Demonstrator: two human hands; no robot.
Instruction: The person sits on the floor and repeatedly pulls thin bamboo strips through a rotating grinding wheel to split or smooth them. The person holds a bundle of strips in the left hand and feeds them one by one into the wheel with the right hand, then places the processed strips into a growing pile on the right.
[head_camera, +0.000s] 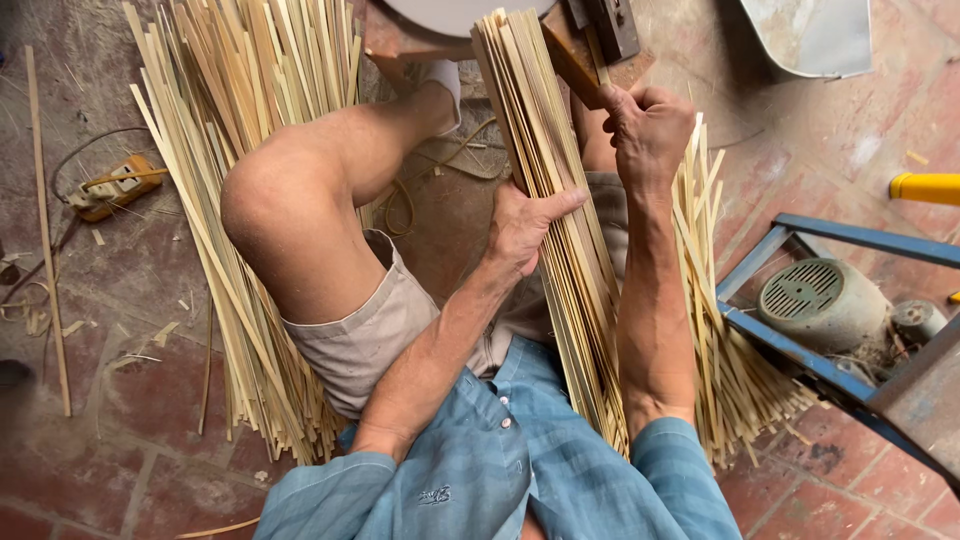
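A thick bundle of pale bamboo strips (556, 210) lies lengthwise across my lap, running from my waist to beyond my knees. My left hand (525, 222) grips the bundle from its left side, with the fingers laid over the top strips. My right hand (648, 128) is closed around a dark wooden handle (570, 55) just right of the bundle's far end. What the handle belongs to is hidden behind the strips. My bare left knee (290, 205) is raised to the left.
More loose bamboo strips (230, 150) cover the brick floor on the left, and another pile (730, 370) lies on the right. A blue metal frame (810, 330) with a grey motor (825, 300) stands at right. A yellow socket block (115, 185) with cable lies at left.
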